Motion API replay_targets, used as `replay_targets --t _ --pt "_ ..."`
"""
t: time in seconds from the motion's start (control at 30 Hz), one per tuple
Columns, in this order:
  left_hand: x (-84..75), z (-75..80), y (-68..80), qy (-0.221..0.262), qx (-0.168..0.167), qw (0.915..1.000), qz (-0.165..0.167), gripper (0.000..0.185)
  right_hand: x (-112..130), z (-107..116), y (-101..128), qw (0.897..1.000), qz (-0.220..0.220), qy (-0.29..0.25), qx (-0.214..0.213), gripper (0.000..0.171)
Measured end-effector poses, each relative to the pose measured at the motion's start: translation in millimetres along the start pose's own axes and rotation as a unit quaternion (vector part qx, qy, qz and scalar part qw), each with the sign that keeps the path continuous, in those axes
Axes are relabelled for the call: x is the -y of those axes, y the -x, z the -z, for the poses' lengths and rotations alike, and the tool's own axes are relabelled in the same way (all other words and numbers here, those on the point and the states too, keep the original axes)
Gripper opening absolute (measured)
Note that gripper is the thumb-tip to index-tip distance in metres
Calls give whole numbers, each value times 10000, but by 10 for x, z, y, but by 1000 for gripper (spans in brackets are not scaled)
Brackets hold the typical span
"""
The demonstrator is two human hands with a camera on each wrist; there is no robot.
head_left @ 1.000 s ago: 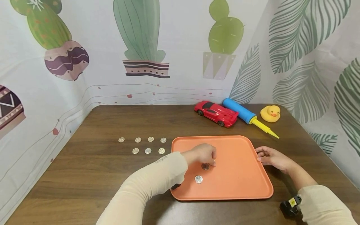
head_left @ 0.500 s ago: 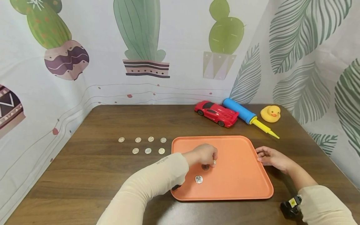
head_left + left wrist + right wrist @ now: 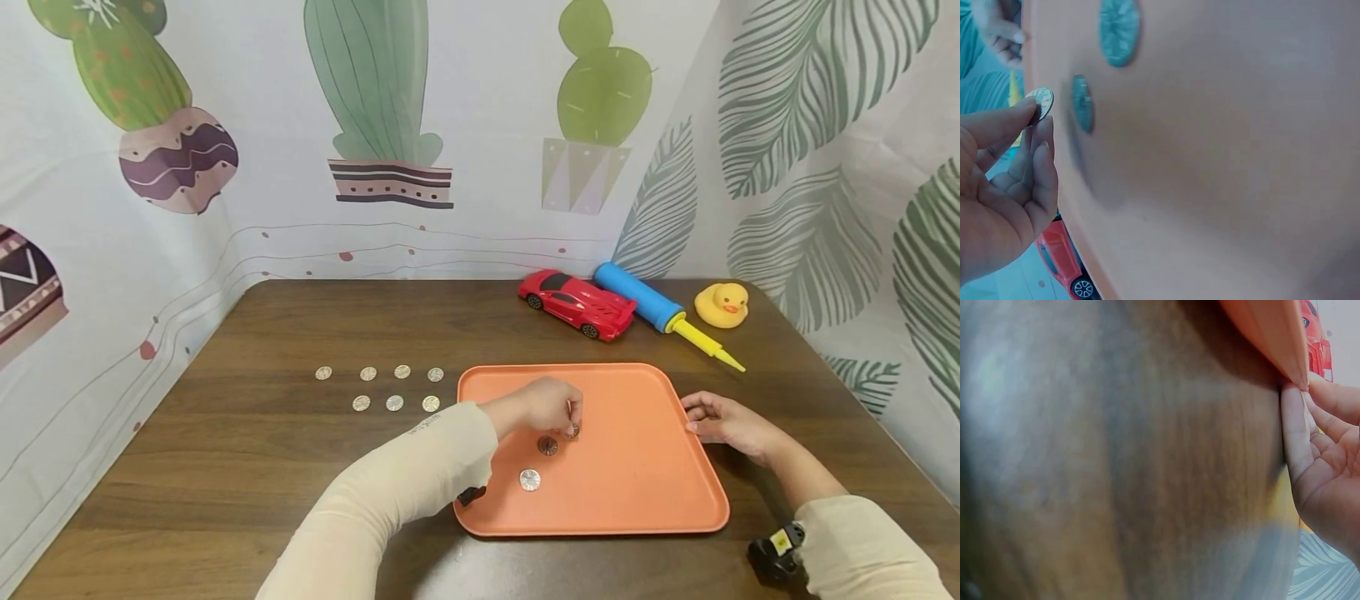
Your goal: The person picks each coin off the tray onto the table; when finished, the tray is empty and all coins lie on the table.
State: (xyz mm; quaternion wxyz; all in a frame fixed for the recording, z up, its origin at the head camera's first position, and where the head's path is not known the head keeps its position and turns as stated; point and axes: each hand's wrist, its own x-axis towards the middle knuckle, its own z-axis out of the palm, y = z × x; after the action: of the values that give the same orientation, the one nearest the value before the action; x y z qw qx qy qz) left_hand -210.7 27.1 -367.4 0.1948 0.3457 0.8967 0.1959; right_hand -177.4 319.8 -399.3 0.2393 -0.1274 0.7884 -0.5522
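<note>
Over the tray: left hand (image 3: 546, 406) pinches a small coin (image 3: 1040, 103) on edge between thumb and fingertip, just above the orange tray (image 3: 660, 467).
Right hand: fingers (image 3: 1294, 434) relaxed, resting against the tray's right rim.
On the tray: two more coins (image 3: 547, 446), lying flat.
Desk (image 3: 247, 467): seven coins (image 3: 395, 403) in two rows, left of the tray.
Handling, I'd guess: light, stiff, slick metal; grab by the rim.

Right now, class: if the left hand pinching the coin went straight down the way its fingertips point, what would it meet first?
Probably the bare floor of the orange tray, beside the darker coin. The left hand holds its coin just above; the exact gap is unclear.
</note>
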Motion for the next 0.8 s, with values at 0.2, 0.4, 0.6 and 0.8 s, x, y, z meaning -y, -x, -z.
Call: replay_targets --t 0.2,0.4,0.6,0.8 --pt "3 95 94 660 -129 9976 -145 8 -17 10 -2 10000 56 -51 47 43" --pt "24 184 258 1203 -307 9919 -285 9 -25 13 -5 10000 19 -55 45 43" --pt "79 259 457 1756 -732 9809 -416 9 -37 12 -6 10000 7 -20 20 42" --pt "195 312 657 2031 -1164 9717 -317 8 -30 7 -3 10000 45 -47 12 43"
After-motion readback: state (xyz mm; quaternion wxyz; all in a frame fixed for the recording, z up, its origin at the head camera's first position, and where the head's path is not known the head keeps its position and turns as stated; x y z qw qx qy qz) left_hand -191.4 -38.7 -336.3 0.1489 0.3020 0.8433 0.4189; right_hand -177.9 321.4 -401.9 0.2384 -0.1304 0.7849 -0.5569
